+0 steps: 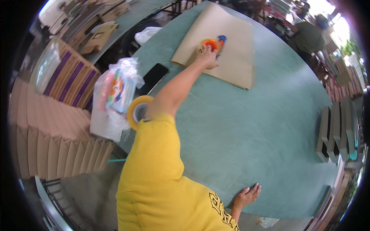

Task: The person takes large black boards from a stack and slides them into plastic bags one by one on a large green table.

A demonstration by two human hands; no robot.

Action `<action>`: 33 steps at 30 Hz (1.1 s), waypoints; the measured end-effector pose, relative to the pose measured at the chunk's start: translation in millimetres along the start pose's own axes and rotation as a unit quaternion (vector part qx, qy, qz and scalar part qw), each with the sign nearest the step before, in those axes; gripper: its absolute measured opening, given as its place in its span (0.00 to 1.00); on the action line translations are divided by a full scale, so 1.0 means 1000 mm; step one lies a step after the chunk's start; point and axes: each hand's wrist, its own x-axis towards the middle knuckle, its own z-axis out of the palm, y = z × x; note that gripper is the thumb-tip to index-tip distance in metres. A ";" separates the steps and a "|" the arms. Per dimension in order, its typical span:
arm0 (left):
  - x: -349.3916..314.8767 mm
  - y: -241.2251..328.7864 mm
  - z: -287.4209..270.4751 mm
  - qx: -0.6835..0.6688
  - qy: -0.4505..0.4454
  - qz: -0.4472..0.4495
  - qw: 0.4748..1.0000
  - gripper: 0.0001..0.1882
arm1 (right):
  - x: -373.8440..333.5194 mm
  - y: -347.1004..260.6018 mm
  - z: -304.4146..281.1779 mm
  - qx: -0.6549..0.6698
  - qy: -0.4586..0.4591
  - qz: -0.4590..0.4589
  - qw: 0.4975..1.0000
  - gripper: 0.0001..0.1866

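My left hand (207,57) reaches far across the round green table (246,131) and closes on a tape dispenser (214,43) with an orange roll and a blue part. The dispenser lies on a flat brown cardboard sheet (235,46) at the table's far side. My right hand (247,196) rests open, palm down, on the table's near edge and holds nothing. My yellow sleeve fills the lower middle of the view.
A yellow tape roll (138,109), a black phone (154,76) and a plastic bag of colourful packs (115,92) lie at the table's left edge. Stacks of folded cardboard (50,142) stand to the left. Another person in green (308,36) is at the far right. Dark flat stacks (335,131) stand at the right.
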 end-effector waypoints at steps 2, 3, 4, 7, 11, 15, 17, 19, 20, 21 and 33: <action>-0.060 -0.013 -0.053 0.026 0.038 0.028 0.999 0.36 | 0.008 0.009 -0.003 -0.005 0.007 -0.018 1.000 0.24; -0.065 -0.028 -0.136 0.087 0.136 0.029 0.986 0.34 | 0.003 -0.032 0.030 0.050 0.031 0.009 0.998 0.24; -0.113 -0.044 -0.157 0.083 0.188 -0.012 0.979 0.32 | 0.007 -0.023 0.018 0.024 0.032 0.005 0.999 0.24; -0.238 -0.138 -0.186 0.023 0.060 -0.280 0.958 0.34 | 0.001 -0.021 0.004 0.000 0.009 -0.020 1.000 0.24; -0.292 -0.166 -0.172 0.131 0.066 -0.368 0.918 0.30 | 0.009 -0.019 0.002 0.005 0.012 -0.033 0.999 0.24; -0.284 -0.163 -0.186 0.102 0.031 -0.380 0.919 0.28 | 0.017 -0.010 0.007 0.040 0.017 -0.045 0.998 0.23; -0.292 -0.162 -0.195 0.143 0.071 -0.326 0.932 0.26 | 0.019 -0.006 0.004 0.097 0.012 -0.066 0.993 0.23; -0.296 -0.150 -0.221 0.164 0.128 -0.272 0.939 0.25 | 0.023 0.006 0.001 0.144 -0.001 -0.096 0.985 0.23; -0.297 -0.143 -0.234 0.177 0.161 -0.221 0.945 0.24 | 0.024 0.014 -0.001 0.164 -0.016 -0.116 0.979 0.23; -0.297 -0.129 -0.254 0.192 0.194 -0.172 0.947 0.23 | 0.025 0.018 -0.003 0.179 -0.028 -0.117 0.976 0.22; -0.322 0.202 -0.160 -0.082 -0.108 0.394 0.909 0.21 | 0.084 0.010 -0.106 0.321 0.042 -0.253 0.911 0.23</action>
